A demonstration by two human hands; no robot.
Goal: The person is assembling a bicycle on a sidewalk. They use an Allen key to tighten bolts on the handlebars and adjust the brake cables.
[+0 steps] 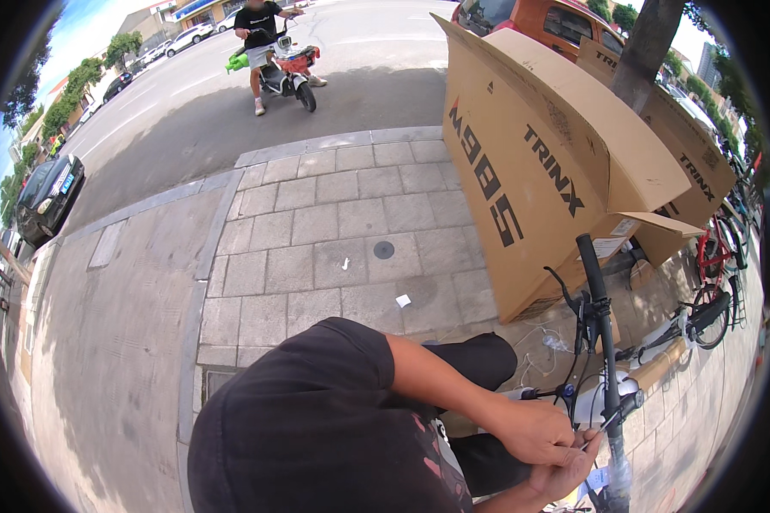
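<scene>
My left hand (pixel 535 434) reaches across from the left, its fingers curled and pressed close to my right hand. What they hold, if anything, is hidden. My right hand (pixel 565 477) comes up from the lower edge, thumb and finger pinched on a thin metal rod (pixel 606 422). The rod's far end meets the middle of a bicycle handlebar (pixel 610 376), near the stem (pixel 630 402); its exact kind is too small to tell. The black bar stands turned lengthwise, with a rubber grip (pixel 591 267) and a brake lever (pixel 561 286) at its far end. Cables hang beside it.
A large open cardboard box (pixel 522 171) stands upright beyond the handlebar. Clear plastic wrapping (pixel 556 342) lies at its foot. More bicycles (pixel 714 291) are parked at the right. On the road ahead, a person sits on a scooter (pixel 287 77); a dark car (pixel 50 197) is at left.
</scene>
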